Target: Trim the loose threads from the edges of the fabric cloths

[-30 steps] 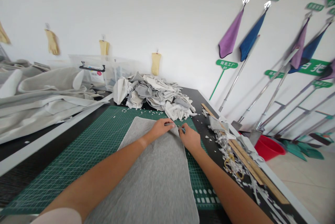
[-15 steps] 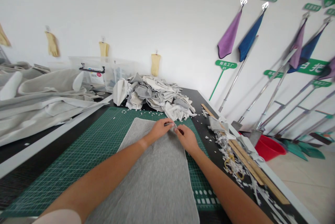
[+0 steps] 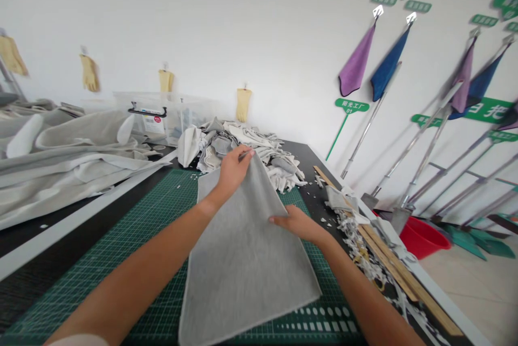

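L hand (image 3: 234, 170) pinches far corner of grey cloth (image 3: 243, 270), raised higher vs prev. R hand (image 3: 300, 223) has come nearer, gripping cloth's R edge. Cloth's over green mat (image 3: 129, 243), near edge now in view.

On the black table (image 3: 301, 153) we saw a green cutting mat (image 3: 137, 222), fabric (image 3: 81, 157) left, a cloth heap (image 3: 218, 143) far, wooden strips (image 3: 433, 304) right.

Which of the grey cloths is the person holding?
The grey cloth over the green cutting mat: the left hand pinches its raised corner; no hand touches the others.
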{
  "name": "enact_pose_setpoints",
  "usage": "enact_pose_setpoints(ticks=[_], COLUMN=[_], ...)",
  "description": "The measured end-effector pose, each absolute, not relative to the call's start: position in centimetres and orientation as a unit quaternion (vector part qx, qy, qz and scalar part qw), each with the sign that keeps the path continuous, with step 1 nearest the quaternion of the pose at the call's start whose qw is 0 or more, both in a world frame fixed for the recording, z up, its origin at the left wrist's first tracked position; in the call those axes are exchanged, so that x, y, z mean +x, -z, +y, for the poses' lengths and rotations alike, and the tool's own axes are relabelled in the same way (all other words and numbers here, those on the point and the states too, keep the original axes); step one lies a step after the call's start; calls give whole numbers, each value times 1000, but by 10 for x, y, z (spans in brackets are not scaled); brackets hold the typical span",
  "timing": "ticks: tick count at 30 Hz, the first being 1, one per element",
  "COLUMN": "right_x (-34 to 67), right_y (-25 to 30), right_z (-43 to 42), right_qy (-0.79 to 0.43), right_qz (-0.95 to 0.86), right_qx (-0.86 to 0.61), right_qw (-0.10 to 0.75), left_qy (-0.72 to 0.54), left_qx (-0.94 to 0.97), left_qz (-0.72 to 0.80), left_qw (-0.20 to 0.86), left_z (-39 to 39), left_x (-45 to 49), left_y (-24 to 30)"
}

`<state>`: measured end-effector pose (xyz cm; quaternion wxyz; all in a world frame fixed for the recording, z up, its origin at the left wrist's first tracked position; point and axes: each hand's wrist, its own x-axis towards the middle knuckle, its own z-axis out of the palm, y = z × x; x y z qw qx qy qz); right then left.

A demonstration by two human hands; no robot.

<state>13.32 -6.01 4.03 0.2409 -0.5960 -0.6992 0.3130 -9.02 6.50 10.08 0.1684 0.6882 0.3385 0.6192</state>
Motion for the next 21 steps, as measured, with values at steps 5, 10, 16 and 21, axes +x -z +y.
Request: enact_pose_setpoints(ticks=[5, 10, 16, 21], right_x=[141, 149, 165, 165], right_y=[-85, -137, -173, -185], right_z=[-77, -95, -114, -122], right_qy=[-372, -394, -383, -330], right_qz=[-687, -655, -633, -594], right_qx=[-571, -544, -527, -500], right_qw=[252, 346, 418, 536], left_qy=[-677, -720, -774, -773], left_qx=[637, 585, 544, 543], left_qz=[364, 372, 324, 319], left_qw=[55, -18, -18, 82], left_z=[59, 38, 20, 14], left_x=[-137, -186, -227, -242], left_y=[-164, -210, -230, -231])
